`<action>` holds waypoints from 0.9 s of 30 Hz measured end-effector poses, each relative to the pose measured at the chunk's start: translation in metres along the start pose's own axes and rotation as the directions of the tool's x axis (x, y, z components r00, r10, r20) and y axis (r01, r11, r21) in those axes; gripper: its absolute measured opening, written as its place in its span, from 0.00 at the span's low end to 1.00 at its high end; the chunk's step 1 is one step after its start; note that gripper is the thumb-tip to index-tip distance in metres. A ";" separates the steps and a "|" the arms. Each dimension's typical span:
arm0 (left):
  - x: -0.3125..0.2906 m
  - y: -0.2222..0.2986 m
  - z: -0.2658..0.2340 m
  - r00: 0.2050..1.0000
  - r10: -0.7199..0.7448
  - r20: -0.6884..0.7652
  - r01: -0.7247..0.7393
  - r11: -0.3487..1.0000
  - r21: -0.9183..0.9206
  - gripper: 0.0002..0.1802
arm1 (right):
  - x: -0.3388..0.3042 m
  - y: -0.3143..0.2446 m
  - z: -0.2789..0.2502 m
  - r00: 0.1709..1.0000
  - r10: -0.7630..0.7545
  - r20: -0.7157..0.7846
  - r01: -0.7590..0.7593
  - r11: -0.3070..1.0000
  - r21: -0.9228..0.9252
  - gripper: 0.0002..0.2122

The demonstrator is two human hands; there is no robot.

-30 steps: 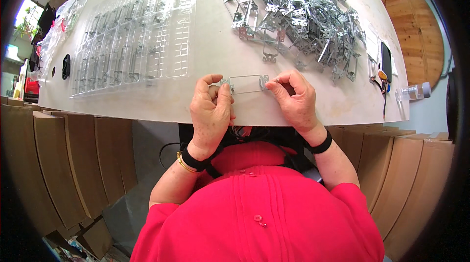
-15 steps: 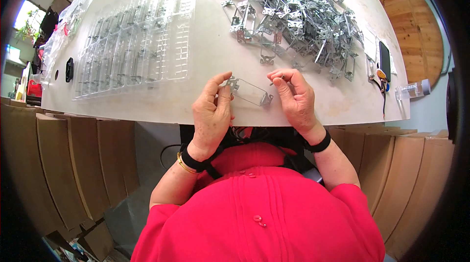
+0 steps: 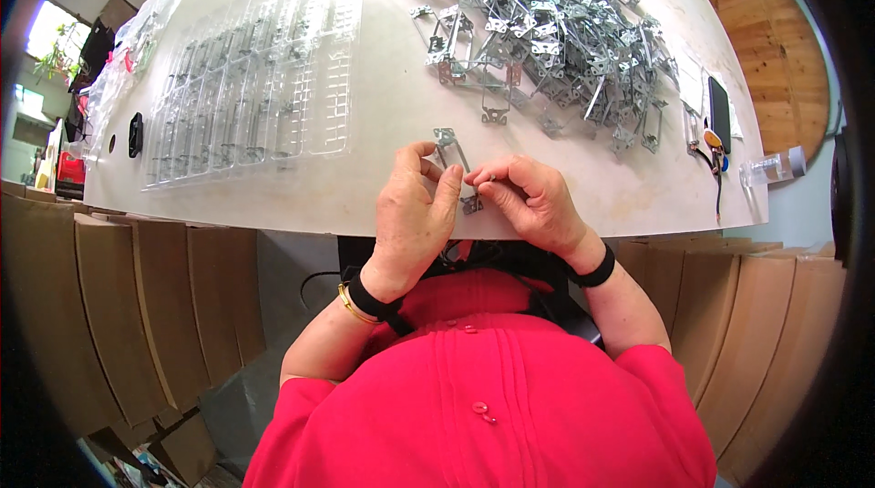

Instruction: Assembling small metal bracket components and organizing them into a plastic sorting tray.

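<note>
Close to the table's near edge, my left hand [image 3: 415,219] holds a thin metal wire-frame bracket [image 3: 444,135] between thumb and fingers. The bracket is a narrow frame with a small punched plate at each end, tilted with its far end away from me. My right hand [image 3: 540,205] is closed in a pinch beside it, at the bracket's right side. A tiny metal piece shows at its fingertips, too small to name. Fingers of both hands cover the middle of the bracket. Beyond the hands lies a large heap of similar metal brackets [image 3: 565,41].
Left on the white table [image 3: 392,78] lies a clear plastic compartment tray [image 3: 337,114] with metal parts in it. A black object [image 3: 136,134] sits near the left edge. At right are a phone [image 3: 719,105] and a clear container [image 3: 775,167]. Cardboard boxes [image 3: 223,297] flank me.
My right hand has moved left, close to my left hand. The bracket has been turned from lying crosswise to pointing away from me.
</note>
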State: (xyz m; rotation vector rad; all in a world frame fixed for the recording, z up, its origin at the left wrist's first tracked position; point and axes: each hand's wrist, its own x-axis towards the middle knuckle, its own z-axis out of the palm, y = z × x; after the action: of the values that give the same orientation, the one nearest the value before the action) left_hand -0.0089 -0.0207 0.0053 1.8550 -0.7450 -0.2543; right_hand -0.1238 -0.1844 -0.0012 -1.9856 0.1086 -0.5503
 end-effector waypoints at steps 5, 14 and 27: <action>0.002 -0.001 -0.004 0.998 -0.033 0.056 0.033 0.999 -0.007 0.18 | 0.002 -0.004 0.000 0.994 -0.058 -0.097 0.057 0.998 -0.016 0.06; 0.003 -0.002 -0.006 0.995 0.103 0.018 -0.105 0.986 0.126 0.11 | 0.002 0.003 0.001 0.959 -0.098 -0.264 0.078 0.993 -0.086 0.07; -0.006 0.001 -0.001 0.956 0.290 0.030 -0.277 0.872 0.403 0.24 | 0.002 0.001 0.002 0.947 -0.060 -0.315 0.023 0.993 -0.120 0.06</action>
State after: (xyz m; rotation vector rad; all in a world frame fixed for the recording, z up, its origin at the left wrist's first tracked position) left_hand -0.0135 -0.0168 0.0054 2.0935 -1.1003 0.1316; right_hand -0.1211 -0.1836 -0.0024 -1.9988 0.3045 -0.9082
